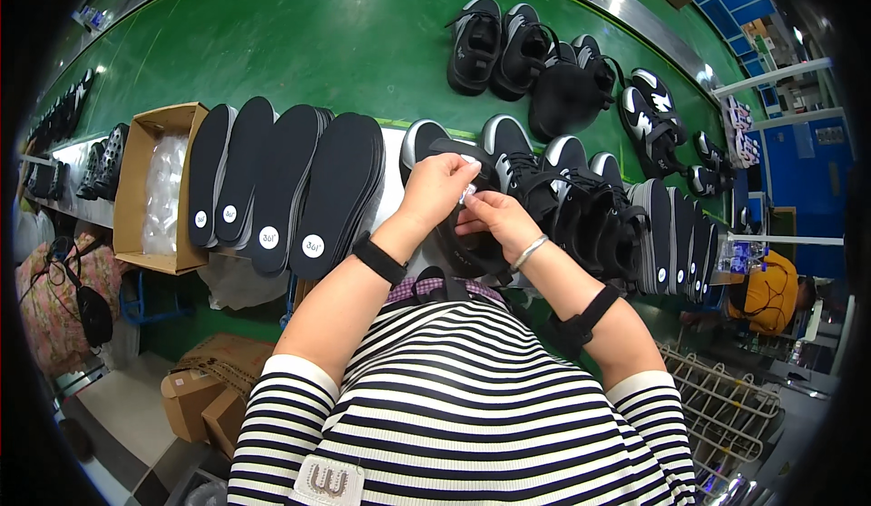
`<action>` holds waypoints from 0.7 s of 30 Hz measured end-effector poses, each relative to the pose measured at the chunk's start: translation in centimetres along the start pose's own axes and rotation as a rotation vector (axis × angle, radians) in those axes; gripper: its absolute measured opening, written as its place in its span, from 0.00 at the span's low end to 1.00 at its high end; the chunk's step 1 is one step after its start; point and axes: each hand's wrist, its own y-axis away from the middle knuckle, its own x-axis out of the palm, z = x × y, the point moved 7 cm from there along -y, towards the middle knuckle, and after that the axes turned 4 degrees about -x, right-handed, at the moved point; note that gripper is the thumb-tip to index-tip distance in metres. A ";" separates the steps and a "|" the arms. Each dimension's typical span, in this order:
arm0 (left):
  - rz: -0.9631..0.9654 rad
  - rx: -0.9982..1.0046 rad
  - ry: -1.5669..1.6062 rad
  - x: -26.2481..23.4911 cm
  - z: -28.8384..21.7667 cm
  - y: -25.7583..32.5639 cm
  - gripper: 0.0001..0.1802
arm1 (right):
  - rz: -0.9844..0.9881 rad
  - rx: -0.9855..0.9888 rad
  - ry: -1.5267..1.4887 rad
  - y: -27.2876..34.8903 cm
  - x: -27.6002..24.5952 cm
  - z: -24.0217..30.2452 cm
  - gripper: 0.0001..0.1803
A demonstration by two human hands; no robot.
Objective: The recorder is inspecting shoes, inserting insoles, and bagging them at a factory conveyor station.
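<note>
My left hand (434, 192) and my right hand (504, 225) meet in front of me, fingers pinched close together. Between the fingertips is a small whitish, shiny scrap (468, 195); its kind is too small to make out. Both hands hover over a black shoe (474, 254) with a grey-white edge, which they partly hide. To the right of my hands stand several black lace-up shoes (513, 154) in a row. Left of my left hand lie stacks of black insoles (340, 184), each with a round white sticker at one end.
An open cardboard box (132, 184) with clear plastic bags stands at the left. More insole stacks (660, 234) are at the right. Black shoes (474, 48) stand farther back on the green table (363, 43). A wire rack (726, 406) is low right. Other people sit at both sides.
</note>
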 end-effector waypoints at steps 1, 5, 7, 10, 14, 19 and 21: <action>0.009 0.004 0.030 0.2 -0.2 0.1 0.15 | -0.053 -0.015 0.031 0.0 0.0 0.0 0.12; -0.049 0.016 -0.042 -0.3 0.0 0.1 0.15 | -0.058 -0.042 0.011 0.7 -0.3 -0.1 0.10; -0.104 0.085 -0.002 -0.9 -0.5 0.4 0.15 | 0.158 -0.253 -0.177 2.3 1.2 2.2 0.09; -0.094 0.238 -0.323 -1.1 -4.5 2.9 0.16 | 0.070 -0.328 -0.155 5.2 -0.4 4.5 0.08; 0.247 0.247 -0.110 0.5 -8.5 7.3 0.16 | -0.024 -0.397 0.081 7.7 -2.0 6.0 0.09; 0.327 0.024 0.012 -2.8 -8.3 8.4 0.11 | 0.030 -0.338 0.199 9.3 -2.2 7.2 0.09; -0.071 0.122 -0.013 -9.7 -9.2 7.9 0.12 | -0.135 -0.501 0.292 10.2 -6.5 8.7 0.09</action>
